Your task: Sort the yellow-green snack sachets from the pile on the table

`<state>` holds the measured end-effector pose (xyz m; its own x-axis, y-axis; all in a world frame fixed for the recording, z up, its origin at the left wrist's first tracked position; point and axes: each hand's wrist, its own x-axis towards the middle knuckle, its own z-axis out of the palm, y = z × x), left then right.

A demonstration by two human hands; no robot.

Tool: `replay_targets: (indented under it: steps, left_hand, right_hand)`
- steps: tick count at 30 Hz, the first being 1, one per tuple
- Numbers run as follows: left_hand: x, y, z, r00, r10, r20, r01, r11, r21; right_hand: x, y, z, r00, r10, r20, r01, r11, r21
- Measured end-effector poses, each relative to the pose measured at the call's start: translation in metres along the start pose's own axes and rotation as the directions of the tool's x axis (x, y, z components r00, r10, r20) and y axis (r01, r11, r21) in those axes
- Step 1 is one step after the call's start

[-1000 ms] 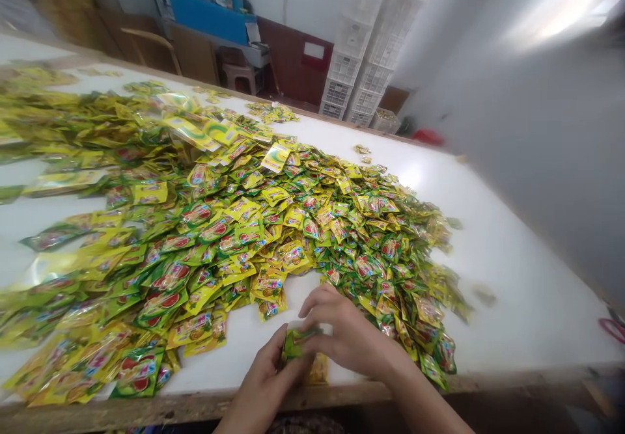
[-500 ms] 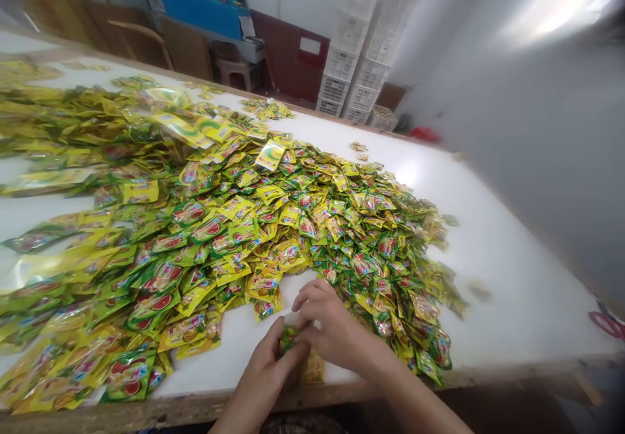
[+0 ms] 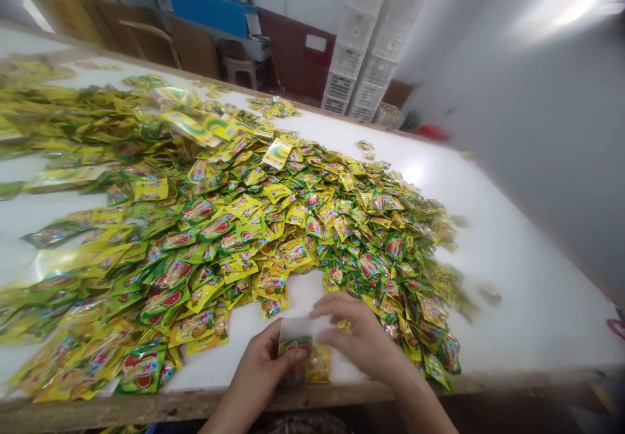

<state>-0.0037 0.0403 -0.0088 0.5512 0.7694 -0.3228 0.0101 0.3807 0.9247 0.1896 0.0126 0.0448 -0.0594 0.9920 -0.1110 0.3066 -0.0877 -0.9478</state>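
Near the front edge of the table, my left hand (image 3: pixel 267 362) is closed on a small green candy packet (image 3: pixel 294 344) with a watermelon print and a whitish upper end. Its thumb lies across the front of the packet. Just to the right, my right hand (image 3: pixel 354 333) is slightly blurred, its fingers curved and apart with nothing visible in them. A yellow packet (image 3: pixel 319 364) lies on the table below the right hand. Around both hands spreads a big heap of green and yellow packets (image 3: pixel 273 226).
The white table (image 3: pixel 512 239) has a wooden edge (image 3: pixel 195 405) in front. Larger yellow pouches (image 3: pixel 193 128) lie on the heap. Behind stand stacked white crates (image 3: pixel 349 63), a stool (image 3: pixel 239 63) and a blue-covered surface (image 3: pixel 209 8). Red handles (image 3: pixel 616 327) show at the right edge.
My right hand has drawn back to the right from the packet, its fingers opening. More of the green packet and its whitish end now shows in my left hand. The view has shifted slightly.
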Motion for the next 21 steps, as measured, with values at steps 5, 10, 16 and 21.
replay_targets:
  steps: [5, 10, 16, 21]
  left_hand:
    - [-0.014, 0.005, -0.004, 0.997, -0.075, 0.014, 0.076, 0.987, -0.139]
    - [-0.026, 0.019, -0.008, 0.983, -0.134, 0.127, 0.171, 0.917, -0.360]
    - [-0.024, 0.032, -0.008, 0.977, -0.089, 0.195, 0.165, 0.892, -0.420]
    - [-0.019, 0.019, -0.014, 0.981, -0.177, 0.081, 0.195, 0.898, -0.394]
  right_hand:
    - [-0.008, 0.029, 0.024, 0.961, 0.267, 0.064, -0.254, 0.778, 0.575]
    - [-0.009, 0.033, 0.037, 0.948, 0.225, 0.223, -0.316, 0.607, 0.730]
    - [-0.011, 0.027, 0.033, 0.949, 0.224, 0.220, -0.313, 0.611, 0.727]
    - [-0.009, 0.032, 0.039, 0.946, 0.296, 0.132, -0.298, 0.636, 0.712]
